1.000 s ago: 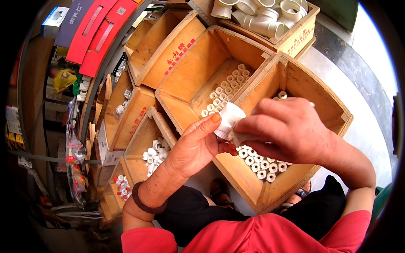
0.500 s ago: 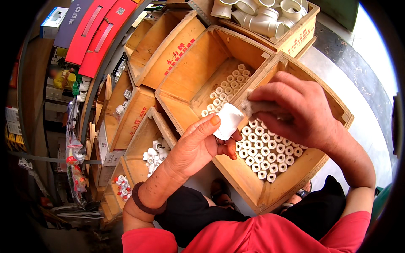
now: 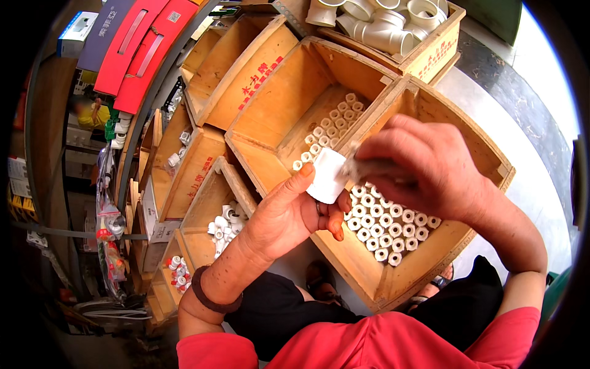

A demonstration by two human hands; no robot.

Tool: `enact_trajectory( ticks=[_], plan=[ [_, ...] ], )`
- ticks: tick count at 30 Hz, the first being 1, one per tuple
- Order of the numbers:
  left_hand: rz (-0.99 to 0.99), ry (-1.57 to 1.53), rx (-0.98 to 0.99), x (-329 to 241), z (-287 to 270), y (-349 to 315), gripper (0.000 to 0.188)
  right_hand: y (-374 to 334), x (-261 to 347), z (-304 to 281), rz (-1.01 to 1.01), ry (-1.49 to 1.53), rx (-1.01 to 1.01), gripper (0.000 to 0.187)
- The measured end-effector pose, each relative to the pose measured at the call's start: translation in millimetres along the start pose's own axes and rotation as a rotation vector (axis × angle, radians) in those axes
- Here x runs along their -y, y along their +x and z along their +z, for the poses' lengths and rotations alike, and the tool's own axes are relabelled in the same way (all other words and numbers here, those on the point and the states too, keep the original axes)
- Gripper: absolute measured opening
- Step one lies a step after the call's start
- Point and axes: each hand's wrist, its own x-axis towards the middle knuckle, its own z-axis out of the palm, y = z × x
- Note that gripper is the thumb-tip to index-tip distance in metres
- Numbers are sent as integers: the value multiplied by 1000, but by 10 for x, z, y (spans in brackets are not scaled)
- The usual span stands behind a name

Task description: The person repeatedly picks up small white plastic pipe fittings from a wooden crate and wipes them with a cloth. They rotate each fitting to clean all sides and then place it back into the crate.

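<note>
The left hand (image 3: 287, 212), at the middle of the frame, grips a white fitting (image 3: 328, 176), thumb on its left side and fingers beneath. Just to its right, the right hand (image 3: 433, 163) is closed on a greyish rag (image 3: 369, 169), blurred, which seems to meet the fitting's right edge; whether the two touch is hard to tell. The hands are near each other but apart. Below the right hand, right of centre, a wooden bin (image 3: 344, 255) holds rows of white nuts (image 3: 385, 219); a second bin (image 3: 264, 117), up and to the left, holds more in its lower right part. Large pale pipes (image 3: 390, 32) fill a crate (image 3: 439, 55) at the top of the frame. At lower left sit white elbows (image 3: 225, 229) and red-and-white caps (image 3: 179, 273). Red boxes (image 3: 144, 67) stand at upper left.
</note>
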Motion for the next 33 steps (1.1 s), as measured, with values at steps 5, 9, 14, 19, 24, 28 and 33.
enact_trajectory(
  ticks=[5, 9, 14, 19, 24, 28, 33],
  plan=[
    [16, -52, -69, -26, 138, 22, 50, -16, -49, -82, 8, 14, -46, 41],
    [21, -131, -3, 35, -92, -16, 47, -13, 87, -28, -76, 12, 70, 32],
    [67, 236, -186, 7, 149, 15, 47, -34, 91, 77, -71, 60, 94, 28],
    [76, 410, -197, -5, 223, 27, 48, -47, 68, 95, -34, 79, 110, 28],
    [53, 243, -68, -27, 31, 28, 48, 1, -69, -10, 29, 15, -31, 30],
    [58, 107, -116, -11, 73, 42, 45, -6, -62, -82, 48, 78, -70, 37],
    [32, 86, -212, 17, 101, 44, 44, -30, 83, 5, -65, 2, 94, 29]
  ],
)
